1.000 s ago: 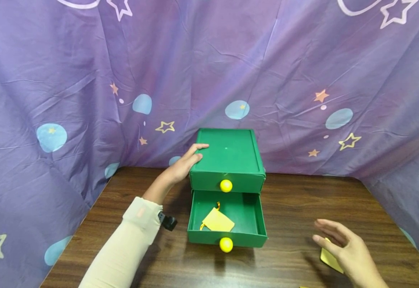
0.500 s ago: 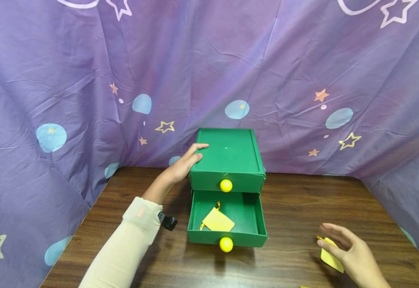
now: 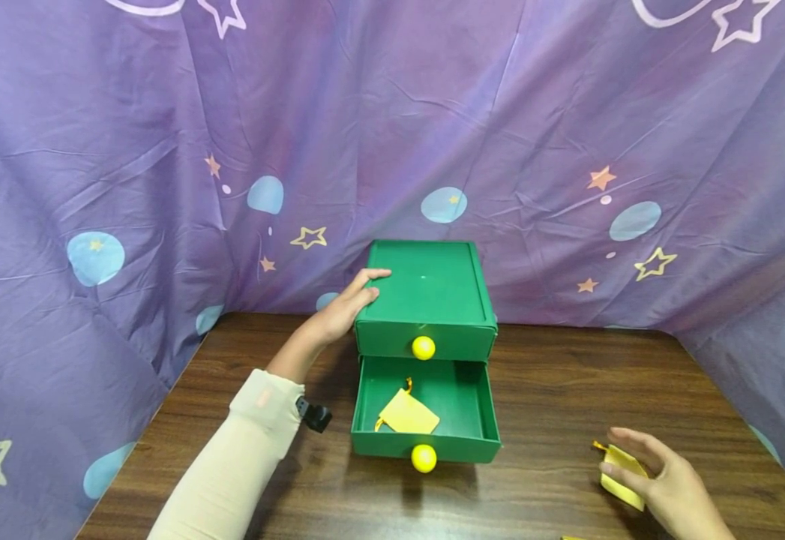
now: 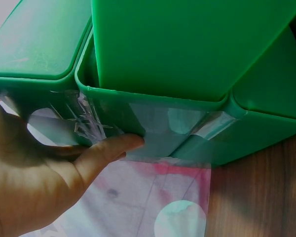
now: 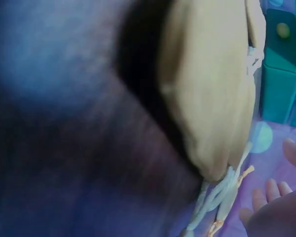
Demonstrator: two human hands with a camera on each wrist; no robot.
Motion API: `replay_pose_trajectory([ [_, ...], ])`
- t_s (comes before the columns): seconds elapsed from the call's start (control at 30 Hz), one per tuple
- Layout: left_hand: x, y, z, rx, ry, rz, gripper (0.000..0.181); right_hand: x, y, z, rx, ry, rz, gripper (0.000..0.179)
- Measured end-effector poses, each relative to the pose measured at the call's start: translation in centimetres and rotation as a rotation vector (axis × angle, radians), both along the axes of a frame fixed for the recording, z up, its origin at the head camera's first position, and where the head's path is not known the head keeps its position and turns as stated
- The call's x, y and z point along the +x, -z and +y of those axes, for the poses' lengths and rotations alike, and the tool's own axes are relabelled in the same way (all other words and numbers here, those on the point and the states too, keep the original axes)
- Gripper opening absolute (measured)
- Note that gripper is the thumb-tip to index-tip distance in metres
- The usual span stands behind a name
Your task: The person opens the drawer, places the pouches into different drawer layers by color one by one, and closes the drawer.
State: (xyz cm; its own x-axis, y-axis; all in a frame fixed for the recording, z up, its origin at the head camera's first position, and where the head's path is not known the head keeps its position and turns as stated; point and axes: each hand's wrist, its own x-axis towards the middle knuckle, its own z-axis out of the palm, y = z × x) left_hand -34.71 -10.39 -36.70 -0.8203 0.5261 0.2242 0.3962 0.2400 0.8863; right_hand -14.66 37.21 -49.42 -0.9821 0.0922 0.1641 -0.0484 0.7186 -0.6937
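A purple cloth (image 3: 432, 112) hangs behind the brown desk (image 3: 534, 420). On the desk stands the green chest (image 3: 426, 277), its lower drawer (image 3: 462, 397) pulled out toward the person and its upper one closed. The left hand (image 3: 346, 307) rests on the chest's left edge, with digits lying along the top; its wrist view shows one digit extended against a taped wall, others hidden.

The right hand (image 3: 669, 476) is near the desk's front right, well apart from the drawer. Its fingers are bent, with thumb and fingertips spread from each other. In the head view a yellow pouch (image 3: 621, 491) shows in that gap and below the thumb, so it lies just to the left of the palm. Whether the thumb touches it I cannot tell. Its long axis seems to slant from far left to near right, and its cord (image 3: 599, 445) points away from the palm. By position, the right hand is clearly the nearer one; the drawer lies leftward and a little farther off.

A second pouch (image 3: 407, 412) lies aslant in the drawer's left half. The smaller knobs (image 3: 423, 458) are yellow too.
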Motion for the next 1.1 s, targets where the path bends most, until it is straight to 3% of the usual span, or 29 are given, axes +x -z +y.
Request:
replay_pose_trajectory([
  [0.23,-0.02,-0.03,0.01,-0.009,0.006,0.004,0.049,-0.09,0.64,0.46,0.013,-0.007,-0.053,0.066],
  [0.6,0.04,-0.08,-0.03,-0.014,0.005,0.001,0.049,-0.61,1.01,0.8,0.09,-0.044,-0.024,0.064],
  [0.97,0.02,-0.03,-0.01,-0.01,0.003,0.0,0.049,-0.83,0.47,0.91,0.168,-0.065,-0.123,0.063],
  [1.1,0.08,-0.09,-0.05,-0.017,0.002,-0.005,0.049,-0.68,0.61,0.86,0.168,-0.066,-0.103,0.059],
])
